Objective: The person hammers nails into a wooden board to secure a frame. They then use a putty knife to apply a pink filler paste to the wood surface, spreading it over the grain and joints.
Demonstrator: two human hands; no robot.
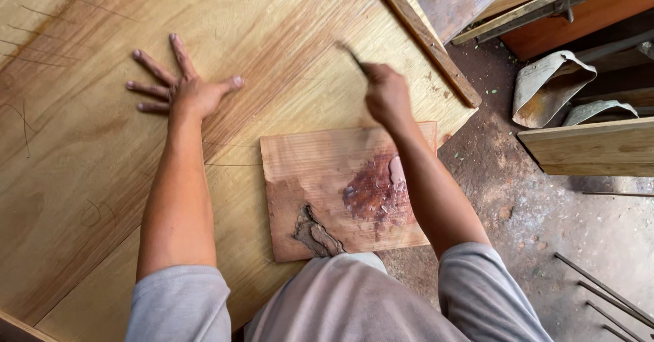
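A large pale plywood sheet (82, 199) is taken as the landmark; it fills the left and centre of the head view, its grain running diagonally. The left hand (182, 86) is laid flat on the sheet toward its upper left part, palm down, with fingers spread wide and nothing held. The right hand (387, 91) is seen above the sheet's right portion, closed around a thin dark tool (352, 55) whose tip projects up and to the left; the tool is blurred and its kind cannot be told. A small reddish board (320, 178) is placed on the sheet near its lower right edge, just below the right hand and partly crossed by the right forearm. A smear of dark red-brown paste (375, 192) is carried on the board's right half, and a ragged damaged patch (315, 233) is shown at its lower edge. A narrow wooden strip (426, 39) is laid diagonally along the sheet's upper right edge. To the right of the sheet, on the dirt floor (545, 226), a curled grey scrap (548, 86) and a thick plank (596, 148) are recorded, with thin metal rods (606, 298) further down, well apart from the sheet.
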